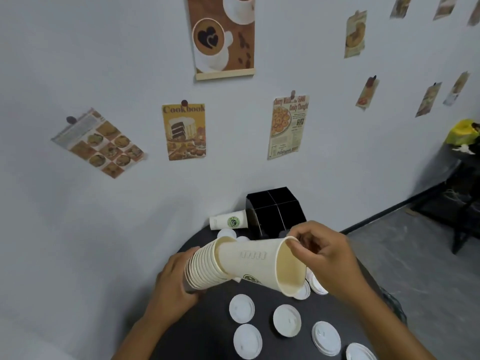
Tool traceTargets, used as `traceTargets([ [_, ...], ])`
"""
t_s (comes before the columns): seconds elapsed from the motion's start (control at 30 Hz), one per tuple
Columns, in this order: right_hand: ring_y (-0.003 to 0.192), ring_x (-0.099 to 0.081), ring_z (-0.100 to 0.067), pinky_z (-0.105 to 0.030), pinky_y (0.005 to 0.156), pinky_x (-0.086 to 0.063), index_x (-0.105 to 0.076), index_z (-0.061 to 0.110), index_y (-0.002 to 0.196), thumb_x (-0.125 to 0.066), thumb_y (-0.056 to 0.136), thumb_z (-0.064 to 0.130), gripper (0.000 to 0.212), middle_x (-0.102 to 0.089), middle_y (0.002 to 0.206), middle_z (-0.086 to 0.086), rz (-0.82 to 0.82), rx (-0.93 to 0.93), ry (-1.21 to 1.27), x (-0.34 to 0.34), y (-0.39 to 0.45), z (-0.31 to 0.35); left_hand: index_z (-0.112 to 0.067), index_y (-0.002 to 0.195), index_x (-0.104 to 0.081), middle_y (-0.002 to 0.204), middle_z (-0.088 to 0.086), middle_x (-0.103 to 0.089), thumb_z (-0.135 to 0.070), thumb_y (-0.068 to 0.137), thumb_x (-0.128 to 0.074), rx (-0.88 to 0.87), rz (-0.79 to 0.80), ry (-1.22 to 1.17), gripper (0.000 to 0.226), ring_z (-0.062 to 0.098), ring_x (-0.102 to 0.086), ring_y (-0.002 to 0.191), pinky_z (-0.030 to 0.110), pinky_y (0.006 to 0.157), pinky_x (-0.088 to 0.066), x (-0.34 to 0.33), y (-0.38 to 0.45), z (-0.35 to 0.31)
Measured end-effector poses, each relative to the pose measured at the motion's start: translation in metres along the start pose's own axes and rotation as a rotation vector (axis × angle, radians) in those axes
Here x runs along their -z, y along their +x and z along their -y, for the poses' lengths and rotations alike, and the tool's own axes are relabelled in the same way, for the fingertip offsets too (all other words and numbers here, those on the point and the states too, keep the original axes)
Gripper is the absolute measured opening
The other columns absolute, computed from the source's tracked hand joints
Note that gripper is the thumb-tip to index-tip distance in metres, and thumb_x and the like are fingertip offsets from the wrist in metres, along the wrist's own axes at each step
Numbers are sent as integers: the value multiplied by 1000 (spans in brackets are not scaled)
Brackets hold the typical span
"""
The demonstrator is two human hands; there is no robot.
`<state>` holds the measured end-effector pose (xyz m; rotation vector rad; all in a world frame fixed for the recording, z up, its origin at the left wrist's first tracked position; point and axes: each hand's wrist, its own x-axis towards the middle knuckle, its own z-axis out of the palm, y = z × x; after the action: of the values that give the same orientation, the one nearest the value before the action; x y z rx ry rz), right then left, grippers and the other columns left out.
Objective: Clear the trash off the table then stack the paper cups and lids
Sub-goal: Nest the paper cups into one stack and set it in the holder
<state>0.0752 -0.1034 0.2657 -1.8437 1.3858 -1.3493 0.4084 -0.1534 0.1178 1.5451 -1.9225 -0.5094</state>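
Observation:
My left hand (174, 279) grips a nested stack of cream paper cups (200, 268), held sideways above the dark round table (207, 331). My right hand (324, 258) pinches the rim of one more paper cup (259, 263), whose base sits inside the mouth of the stack. Several white lids (287, 320) lie flat on the table below my hands, some partly hidden under the cup. Another paper cup with a green logo (228, 222) lies on its side at the far edge.
A black divided organiser box (275, 211) stands at the back of the table against the white wall, next to the lying cup. Posters hang on the wall. To the right are grey floor and a dark stand (462, 203) with a yellow bag.

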Motion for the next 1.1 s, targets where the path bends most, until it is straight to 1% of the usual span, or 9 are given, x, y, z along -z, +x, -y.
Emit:
traceTargets([
  [0.17,61,-51,-5,-20,58,-45,-73,25,83,-76,89,10,16,-63,68,13,20,-79,61,-24,10,22,-43,145,-47,135,-24,-56,-47,68,-85,-69,-16,-2,86,4,-62,120,29,94,-59,22,4,4],
  [0.33,66,-56,-8,-21,62,-48,-73,26,84,-75,90,12,16,-68,75,7,5,-108,68,-46,10,42,-41,149,-45,141,-23,-52,-48,69,-89,-146,-33,-53,91,6,-58,127,30,97,-59,42,2,9],
  [0.5,67,-54,-9,-25,64,-49,-73,30,85,-76,88,10,20,-67,77,9,-50,-122,35,-65,3,51,-43,144,-48,135,-22,-54,-40,66,-89,-193,11,-99,89,2,-59,122,31,97,-57,51,2,5],
  [0.6,68,-54,-8,-24,65,-51,-73,36,96,-78,87,15,24,-66,87,14,-114,-116,-12,-69,-6,55,-44,144,-48,136,-24,-54,-43,65,-89,-236,34,-115,89,1,-57,125,31,99,-54,43,6,-1],
  [0.67,68,-54,-11,-26,65,-53,-70,39,107,-79,86,18,30,-65,97,15,-156,-107,-56,-65,-15,56,-43,146,-47,139,-24,-52,-44,64,-91,-250,53,-150,93,-1,-54,128,28,103,-49,36,6,-8],
  [0.8,72,-57,-15,-29,68,-54,-67,41,117,-77,87,19,38,-63,110,13,-163,-97,-138,-45,-36,57,-48,146,-41,137,-25,-46,-42,62,-87,-287,91,-214,96,5,-52,130,37,108,-46,17,-5,-26],
  [0.9,76,-57,-17,-24,67,-50,-64,42,122,-78,88,21,43,-62,115,13,-139,-91,-185,-29,-53,54,-65,139,-34,132,-39,-38,-34,65,-88,-322,111,-226,97,5,-50,131,41,110,-46,7,-18,-40],
  [0.97,79,-56,-16,-23,67,-49,-63,43,125,-79,87,22,45,-60,117,15,-124,-92,-219,-18,-66,51,-72,136,-29,135,-42,-36,-34,66,-88,-338,123,-248,99,2,-50,130,41,110,-47,0,-26,-52],
  [1.1,80,-56,-16,-17,68,-47,-60,43,128,-80,85,25,50,-59,121,15,-111,-97,-244,9,-96,38,-65,139,-35,135,-41,-39,-37,64,-88,-324,160,-274,96,-4,-51,128,40,107,-50,-21,-40,-83],
])
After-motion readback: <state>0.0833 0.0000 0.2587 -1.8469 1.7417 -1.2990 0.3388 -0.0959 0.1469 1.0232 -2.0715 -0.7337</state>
